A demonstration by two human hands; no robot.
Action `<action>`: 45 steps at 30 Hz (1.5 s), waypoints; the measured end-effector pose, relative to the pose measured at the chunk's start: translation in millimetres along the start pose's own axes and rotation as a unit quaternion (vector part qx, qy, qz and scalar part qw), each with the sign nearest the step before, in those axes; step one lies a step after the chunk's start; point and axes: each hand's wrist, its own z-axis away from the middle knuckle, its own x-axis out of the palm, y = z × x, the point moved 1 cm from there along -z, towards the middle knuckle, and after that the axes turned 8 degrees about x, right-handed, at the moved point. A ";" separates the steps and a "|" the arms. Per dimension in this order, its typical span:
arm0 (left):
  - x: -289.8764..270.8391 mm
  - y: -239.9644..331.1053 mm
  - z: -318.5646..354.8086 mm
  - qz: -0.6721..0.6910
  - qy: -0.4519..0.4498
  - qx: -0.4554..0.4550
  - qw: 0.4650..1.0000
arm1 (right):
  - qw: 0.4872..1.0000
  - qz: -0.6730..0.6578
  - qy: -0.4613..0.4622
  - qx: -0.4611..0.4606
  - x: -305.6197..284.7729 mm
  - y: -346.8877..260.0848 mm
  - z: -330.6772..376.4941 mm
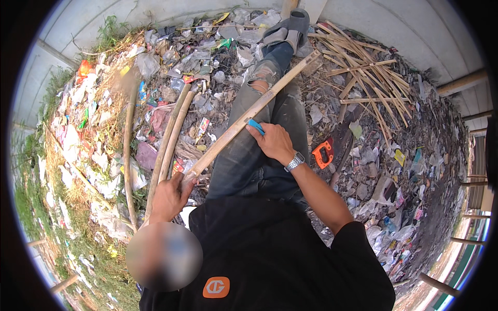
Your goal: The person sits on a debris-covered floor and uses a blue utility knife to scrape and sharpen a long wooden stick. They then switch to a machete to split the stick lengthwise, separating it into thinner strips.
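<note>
A long, pale split bamboo strip point(228, 136) with dark node marks slants across my outstretched legs, from lower left to upper right. My left hand point(170, 196) grips its near end, thumb on top. My right hand point(274, 142) is closed around a small blue tool point(256, 126), which touches or lies right by the strip's edge near its middle. The fingers hide most of this tool, so its exact kind is unclear. To the right of my right hand, a handsaw with an orange handle point(323, 153) lies on the ground; its dark blade is hard to make out.
Bamboo poles point(168, 137) lie to the left of my legs. A heap of thin bamboo strips point(371, 70) sits at the far right. Plastic scraps and litter point(199, 59) cover the ground. A pale wall point(373, 18) runs along the far side.
</note>
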 end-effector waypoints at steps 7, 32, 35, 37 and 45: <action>-57.2 -89.7 124.7 0.061 0.037 -0.086 0.994 | 0.921 0.026 0.314 0.228 -121.8 223.0 -58.7; 55.2 -56.6 13.8 0.215 0.006 -0.015 0.976 | 0.980 -0.135 0.145 -0.010 -19.1 115.3 -69.5; 57.0 -61.8 13.8 0.218 0.008 -0.014 0.976 | 0.987 -0.110 0.112 0.041 -13.6 113.0 -83.7; 54.7 -61.2 11.3 0.229 -0.002 -0.025 0.973 | 0.984 -0.127 0.121 0.013 -14.2 116.9 -94.9; 45.7 -48.6 -2.3 0.351 -0.083 -0.009 0.933 | 0.723 -0.414 0.528 0.162 -87.9 209.5 -109.5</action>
